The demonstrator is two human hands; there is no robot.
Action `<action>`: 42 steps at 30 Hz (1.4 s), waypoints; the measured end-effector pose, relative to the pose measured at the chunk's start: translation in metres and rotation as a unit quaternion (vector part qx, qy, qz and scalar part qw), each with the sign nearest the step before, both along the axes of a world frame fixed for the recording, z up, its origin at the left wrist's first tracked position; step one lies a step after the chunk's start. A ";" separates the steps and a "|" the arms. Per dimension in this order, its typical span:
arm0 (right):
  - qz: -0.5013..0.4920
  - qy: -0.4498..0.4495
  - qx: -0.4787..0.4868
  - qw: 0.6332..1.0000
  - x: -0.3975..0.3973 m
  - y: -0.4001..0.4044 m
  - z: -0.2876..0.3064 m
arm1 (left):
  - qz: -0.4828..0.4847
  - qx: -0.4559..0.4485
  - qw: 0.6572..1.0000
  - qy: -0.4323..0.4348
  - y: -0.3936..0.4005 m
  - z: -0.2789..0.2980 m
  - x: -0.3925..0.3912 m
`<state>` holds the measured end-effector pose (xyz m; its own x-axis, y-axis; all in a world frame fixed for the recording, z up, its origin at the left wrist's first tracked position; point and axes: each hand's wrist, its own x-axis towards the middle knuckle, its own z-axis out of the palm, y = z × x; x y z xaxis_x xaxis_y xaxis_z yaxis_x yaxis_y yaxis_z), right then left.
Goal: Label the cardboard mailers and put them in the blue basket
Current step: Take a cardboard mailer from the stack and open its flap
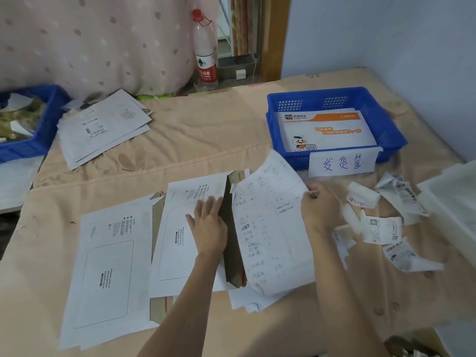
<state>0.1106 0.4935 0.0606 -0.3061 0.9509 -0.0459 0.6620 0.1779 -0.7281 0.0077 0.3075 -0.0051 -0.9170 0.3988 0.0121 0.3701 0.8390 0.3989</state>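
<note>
Pressing flat with straight fingers, the left hand [208,225] rests on a white cardboard mailer [177,235] whose brown flap [231,243] stands open. The right hand [319,207] pinches the edge of a handwritten sheet [270,228] held over that flap. Another mailer [108,266] lies just left. Beyond, the blue basket [334,99] holds an orange-striped mailer [322,127], and loose labels [381,225] lie at the right.
</note>
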 end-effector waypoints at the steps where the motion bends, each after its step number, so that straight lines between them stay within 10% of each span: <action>1: 0.010 -0.015 -0.003 1.000 -0.003 -0.002 -0.002 | -0.003 0.007 1.000 0.001 0.002 0.001 0.001; 42: 0.277 -0.069 -0.283 0.916 -0.039 -0.034 -0.030 | -0.010 0.209 0.975 -0.072 0.037 0.018 0.022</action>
<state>0.0711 0.4590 0.0310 -0.6878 0.4635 -0.5586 0.6775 0.1337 -0.7233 0.0294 0.3448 0.0129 -0.9133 0.4044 0.0487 0.2990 0.5845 0.7543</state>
